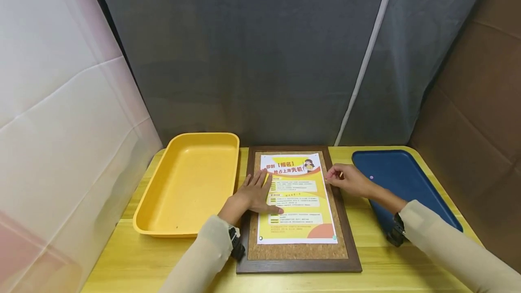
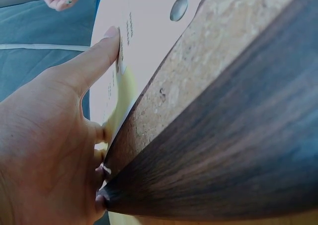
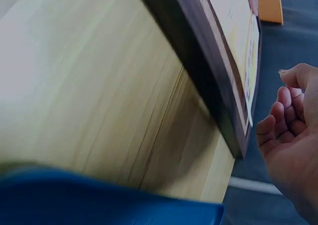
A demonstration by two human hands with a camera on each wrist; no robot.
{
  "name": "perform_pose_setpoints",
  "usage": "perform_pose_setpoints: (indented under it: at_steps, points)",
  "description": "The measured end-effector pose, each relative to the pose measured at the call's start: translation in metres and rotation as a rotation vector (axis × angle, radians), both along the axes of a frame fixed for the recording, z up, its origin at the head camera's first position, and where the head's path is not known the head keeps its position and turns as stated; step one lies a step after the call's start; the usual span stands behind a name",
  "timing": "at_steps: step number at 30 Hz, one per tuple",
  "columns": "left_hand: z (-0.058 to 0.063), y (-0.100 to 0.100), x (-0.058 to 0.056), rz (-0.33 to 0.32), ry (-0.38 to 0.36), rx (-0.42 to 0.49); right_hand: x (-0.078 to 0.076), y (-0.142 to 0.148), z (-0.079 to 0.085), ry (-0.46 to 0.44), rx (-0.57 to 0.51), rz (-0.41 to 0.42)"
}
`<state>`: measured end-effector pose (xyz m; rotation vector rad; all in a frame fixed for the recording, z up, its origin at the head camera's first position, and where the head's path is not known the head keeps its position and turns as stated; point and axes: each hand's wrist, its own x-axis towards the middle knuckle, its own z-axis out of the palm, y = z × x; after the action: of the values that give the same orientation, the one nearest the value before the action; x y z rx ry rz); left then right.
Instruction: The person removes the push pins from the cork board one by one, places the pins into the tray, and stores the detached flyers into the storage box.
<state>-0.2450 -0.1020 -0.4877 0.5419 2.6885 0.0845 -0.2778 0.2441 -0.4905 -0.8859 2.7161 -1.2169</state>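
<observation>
A yellow and white printed poster [image 1: 299, 232] lies on a cork board [image 1: 297, 252] with a dark brown frame [image 1: 299, 266]. My left hand [image 1: 256, 196] presses flat on the poster's left side, fingers spread. Beside the poster's upper right edge, my right hand [image 1: 348, 179] pinches a tiny thumbtack, mostly hidden by the fingertips; a green speck of it shows in the left wrist view. A silvery thumbtack [image 1: 261, 238] sits at the poster's lower left corner and a pale green thumbtack [image 1: 334, 238] at its lower right.
A yellow tray [image 1: 187, 234] stands left of the board. To the right is a blue tray [image 1: 400, 171], partly under my right forearm, with a small pink thumbtack [image 1: 371, 177] in it. Grey cloth [image 1: 244, 58] hangs behind the wooden table [image 1: 114, 257].
</observation>
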Motion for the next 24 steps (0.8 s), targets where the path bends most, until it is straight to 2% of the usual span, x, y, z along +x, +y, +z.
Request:
perform_pose_setpoints:
  at_steps: [10, 15, 21, 24]
  points:
    - [0.001, 0.000, 0.000, -0.002, 0.002, 0.003, -0.002, 0.040, -0.002, 0.035, 0.018, 0.001]
    - [-0.008, -0.001, -0.006, 0.000, -0.003, 0.033, -0.003, 0.053, 0.000, 0.029, 0.033, -0.020]
    - [-0.019, -0.003, -0.013, -0.010, -0.015, 0.026, -0.003, 0.071, 0.001, 0.029, 0.070, -0.052]
    - [-0.016, -0.001, -0.011, -0.010, -0.021, 0.014, -0.003, 0.080, 0.000, 0.043, 0.090, -0.067]
